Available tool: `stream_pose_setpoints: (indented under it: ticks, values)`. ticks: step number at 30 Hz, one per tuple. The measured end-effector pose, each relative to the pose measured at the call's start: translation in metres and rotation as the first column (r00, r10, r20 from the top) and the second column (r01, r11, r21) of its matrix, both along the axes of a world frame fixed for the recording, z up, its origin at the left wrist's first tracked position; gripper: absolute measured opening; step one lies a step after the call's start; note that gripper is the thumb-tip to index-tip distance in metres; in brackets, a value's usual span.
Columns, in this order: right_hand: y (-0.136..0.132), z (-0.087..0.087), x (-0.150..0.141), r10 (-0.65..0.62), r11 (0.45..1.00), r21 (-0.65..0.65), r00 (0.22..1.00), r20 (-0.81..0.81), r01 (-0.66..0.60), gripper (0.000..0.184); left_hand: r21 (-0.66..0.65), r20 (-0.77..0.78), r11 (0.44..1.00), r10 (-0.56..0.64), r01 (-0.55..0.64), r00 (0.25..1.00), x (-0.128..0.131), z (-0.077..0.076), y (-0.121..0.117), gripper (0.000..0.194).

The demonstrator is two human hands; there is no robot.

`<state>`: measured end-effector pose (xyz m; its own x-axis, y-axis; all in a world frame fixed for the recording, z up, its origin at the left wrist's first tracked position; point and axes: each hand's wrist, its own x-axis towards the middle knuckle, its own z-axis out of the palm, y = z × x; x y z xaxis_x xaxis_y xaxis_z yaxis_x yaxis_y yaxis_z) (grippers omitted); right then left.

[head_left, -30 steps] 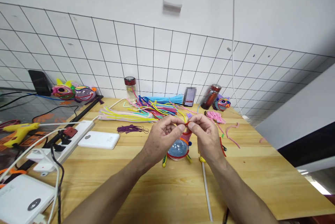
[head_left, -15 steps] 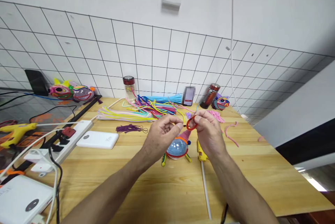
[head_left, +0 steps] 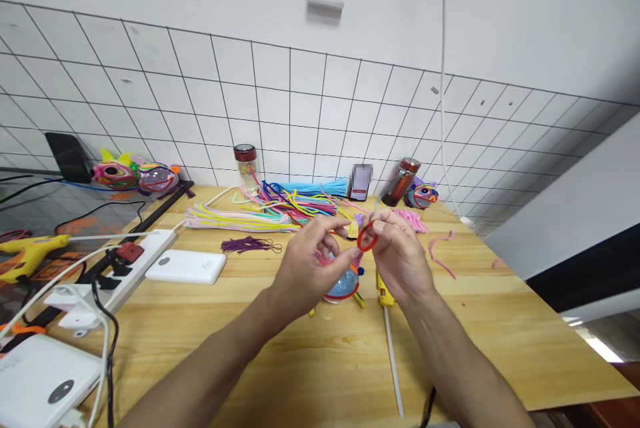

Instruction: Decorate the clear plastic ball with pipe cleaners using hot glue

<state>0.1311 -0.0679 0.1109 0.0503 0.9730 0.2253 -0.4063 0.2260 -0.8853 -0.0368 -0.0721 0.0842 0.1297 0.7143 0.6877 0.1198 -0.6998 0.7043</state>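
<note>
My right hand (head_left: 404, 255) pinches a small ring of red pipe cleaner (head_left: 361, 240) between thumb and fingers, held above the table. Just left of the ring is my left hand (head_left: 307, 265), its thumb and forefinger apart and nothing visible between them. Below and partly behind the left hand sits a clear ball craft (head_left: 344, 283) trimmed with a red band, a dark blue pompom and yellow-green feet. Under my right hand lies a yellow glue gun (head_left: 384, 291), partly covered, with a white glue stick (head_left: 393, 361) reaching toward me.
Bundles of coloured pipe cleaners (head_left: 295, 205) lie at the back, near a glass bottle (head_left: 247, 171), a phone (head_left: 361, 183) and a red flask (head_left: 401, 181). Purple cords (head_left: 247, 245), a white power bank (head_left: 187, 267) and a power strip (head_left: 120, 275) with cables are on the left.
My left thumb and forefinger have spread wider, and the hand has dropped slightly, covering more of the ball craft. The red ring remains in my right hand, turned a little.
</note>
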Motion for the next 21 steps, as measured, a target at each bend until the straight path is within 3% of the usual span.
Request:
stream_pose_setpoints:
  ticks: [3,5,13,21]
  values:
    - [-0.0014,0.0010,-0.0009,0.052,0.998,-0.027,0.999,-0.006,-0.052,0.018,0.334,-0.143,0.942,0.076,-0.024,0.987,-0.0012,-0.0055,0.0017,0.042]
    - [-0.0022,0.0019,-0.0011,0.075,0.996,-0.045,0.997,-0.009,-0.075,0.018,0.407,-0.203,0.913,0.102,-0.011,0.974,-0.0021,-0.0071,0.0033,0.043]
    - [-0.0047,0.0029,-0.0029,0.090,0.994,-0.070,0.996,0.018,-0.089,0.018,0.366,-0.227,0.930,0.087,0.002,0.970,-0.0029,-0.0052,0.0058,0.031]
    - [-0.0035,0.0031,-0.0030,0.070,0.994,-0.082,0.997,0.026,-0.067,0.018,0.332,-0.227,0.943,0.082,-0.002,0.970,-0.0043,-0.0031,0.0061,0.037]
